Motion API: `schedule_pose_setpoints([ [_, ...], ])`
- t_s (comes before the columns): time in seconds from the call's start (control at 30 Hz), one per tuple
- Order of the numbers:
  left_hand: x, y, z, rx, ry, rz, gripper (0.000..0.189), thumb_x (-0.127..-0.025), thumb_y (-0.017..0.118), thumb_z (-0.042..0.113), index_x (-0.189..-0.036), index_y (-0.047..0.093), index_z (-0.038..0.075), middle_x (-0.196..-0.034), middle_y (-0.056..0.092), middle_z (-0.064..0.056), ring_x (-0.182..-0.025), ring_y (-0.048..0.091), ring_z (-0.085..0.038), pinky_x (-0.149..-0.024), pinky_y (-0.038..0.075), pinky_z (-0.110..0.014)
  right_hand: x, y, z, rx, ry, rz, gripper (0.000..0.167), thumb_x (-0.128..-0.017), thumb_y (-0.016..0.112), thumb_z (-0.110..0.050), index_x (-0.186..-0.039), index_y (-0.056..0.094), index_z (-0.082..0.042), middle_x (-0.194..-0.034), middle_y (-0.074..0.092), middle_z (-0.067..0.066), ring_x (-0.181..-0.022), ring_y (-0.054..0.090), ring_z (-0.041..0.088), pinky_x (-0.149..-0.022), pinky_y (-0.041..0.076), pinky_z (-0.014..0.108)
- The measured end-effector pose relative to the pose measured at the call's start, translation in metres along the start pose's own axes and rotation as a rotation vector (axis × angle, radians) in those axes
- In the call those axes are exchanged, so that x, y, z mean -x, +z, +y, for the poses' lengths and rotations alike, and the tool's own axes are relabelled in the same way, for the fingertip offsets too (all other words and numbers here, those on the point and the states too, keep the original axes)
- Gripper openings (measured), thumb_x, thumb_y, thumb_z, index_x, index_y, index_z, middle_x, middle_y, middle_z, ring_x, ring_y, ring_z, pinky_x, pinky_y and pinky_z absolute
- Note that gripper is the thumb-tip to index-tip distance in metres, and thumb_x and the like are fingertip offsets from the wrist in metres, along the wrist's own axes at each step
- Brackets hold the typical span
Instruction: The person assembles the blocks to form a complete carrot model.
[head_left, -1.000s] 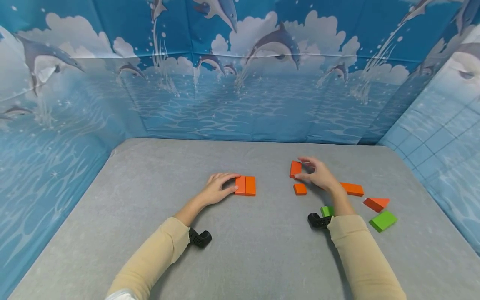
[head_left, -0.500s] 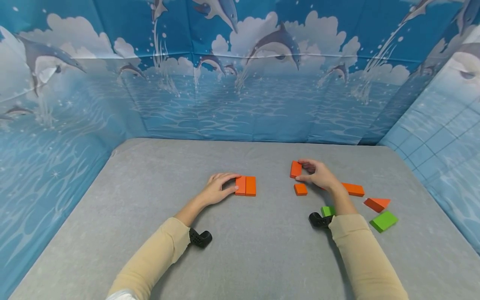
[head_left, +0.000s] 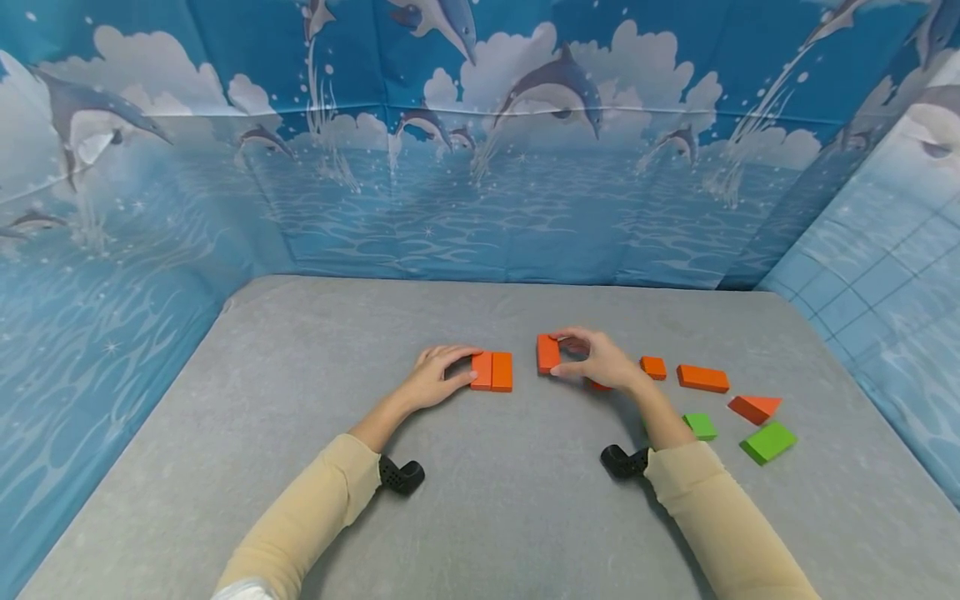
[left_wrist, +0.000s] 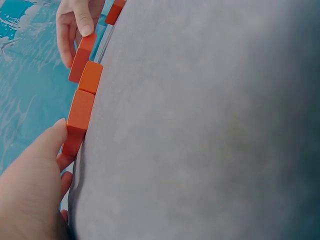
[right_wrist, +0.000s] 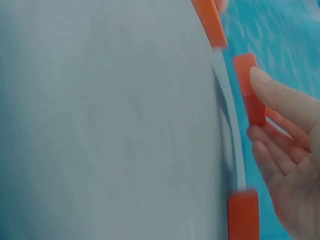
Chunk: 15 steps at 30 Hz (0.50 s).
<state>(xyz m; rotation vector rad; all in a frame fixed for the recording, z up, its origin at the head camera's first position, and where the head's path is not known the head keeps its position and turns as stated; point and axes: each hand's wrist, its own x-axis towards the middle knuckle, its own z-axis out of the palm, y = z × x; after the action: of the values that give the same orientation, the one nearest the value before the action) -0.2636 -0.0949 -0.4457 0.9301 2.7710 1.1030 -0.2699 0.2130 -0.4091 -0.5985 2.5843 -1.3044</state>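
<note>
Two orange rectangular blocks stand side by side near the middle of the grey table. My left hand [head_left: 437,379] grips the left block [head_left: 482,371] between thumb and fingers, and the right block [head_left: 502,372] touches its side. Just to the right, my right hand [head_left: 600,358] pinches another orange block [head_left: 548,354] by its ends, with a gap between it and the pair. In the right wrist view this held block [right_wrist: 250,90] sits between the thumb and the fingers. A small orange block [head_left: 600,386] is mostly hidden under my right hand.
Right of my right arm lie a small orange block [head_left: 653,367], a long orange block [head_left: 702,378], an orange triangular block [head_left: 755,408] and green blocks [head_left: 768,442]. One green piece is partly behind the forearm. A dolphin-print curtain [head_left: 450,208] walls the grey table [head_left: 337,325].
My right hand has carried its orange block leftward, toward the pair, uncovering a small orange block on the right. My left hand stays in place on its block.
</note>
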Motion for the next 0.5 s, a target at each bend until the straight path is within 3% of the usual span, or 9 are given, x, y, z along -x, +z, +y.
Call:
schedule_pose_setpoints([
  [0.23, 0.000, -0.001, 0.000, -0.005, 0.002, -0.002, 0.043, -0.091, 0.055, 0.032, -0.132, 0.051, 0.016, -0.134, 0.049, -0.005, -0.126, 0.038, -0.024, -0.105, 0.016, -0.050, -0.004, 0.025, -0.010, -0.010, -0.074, -0.057, 0.058, -0.075, 0.076, -0.018, -0.125, 0.052, 0.000, -0.126, 0.052, 0.018, -0.113, 0.051, 0.030, -0.097, 0.038, 0.043],
  [0.5, 0.000, 0.000, 0.000, -0.008, 0.010, 0.003, 0.043, -0.092, 0.055, 0.031, -0.131, 0.051, 0.015, -0.133, 0.050, -0.005, -0.126, 0.038, -0.024, -0.105, 0.015, -0.050, -0.003, 0.035, -0.011, -0.043, -0.110, -0.054, 0.060, -0.074, 0.077, -0.012, -0.124, 0.050, 0.005, -0.126, 0.051, 0.022, -0.113, 0.050, 0.034, -0.097, 0.036, 0.046],
])
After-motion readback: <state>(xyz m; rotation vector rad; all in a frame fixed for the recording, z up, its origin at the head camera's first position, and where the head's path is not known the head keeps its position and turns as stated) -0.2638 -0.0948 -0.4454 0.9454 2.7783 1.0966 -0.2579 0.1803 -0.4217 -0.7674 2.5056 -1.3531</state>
